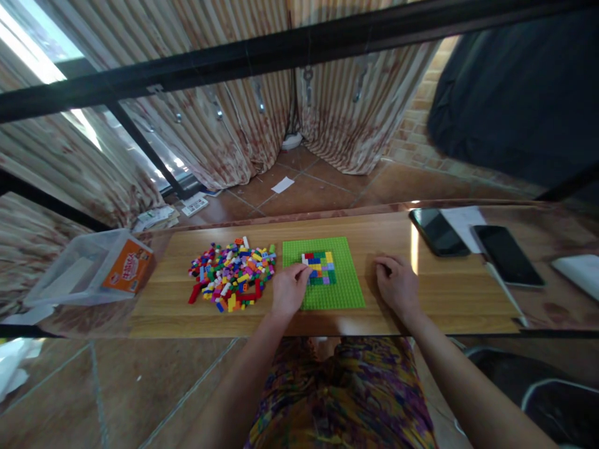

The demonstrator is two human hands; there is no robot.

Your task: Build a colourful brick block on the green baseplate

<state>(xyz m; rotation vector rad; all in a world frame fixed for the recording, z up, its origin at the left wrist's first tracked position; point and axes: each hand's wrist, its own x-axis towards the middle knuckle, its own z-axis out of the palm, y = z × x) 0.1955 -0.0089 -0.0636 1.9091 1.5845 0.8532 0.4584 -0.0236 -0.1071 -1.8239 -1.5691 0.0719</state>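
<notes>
My left hand (290, 289) is over the left part of a green studded baseplate (349, 293). Its thumb and fingers are pinched together at the left edge of a block of multicoloured toy bricks (327, 268) on the plate. Whatever the fingertips pinch is too small to make out. A white brick (304, 258) shows just above them at the block's upper left corner. To the right of the plate, my right hand (399, 288) rests on the wooden tabletop, fingers curled in, with nothing visible in it. A large loose pile of toy bricks (234, 271) lies left of the plate.
A clear plastic box (79, 268) with an orange label stands at the table's left end. Two dark phones, one nearer (440, 232) and one farther right (508, 254), lie by white paper (464, 226). A black metal bar (262, 53) crosses beyond the table, before curtains.
</notes>
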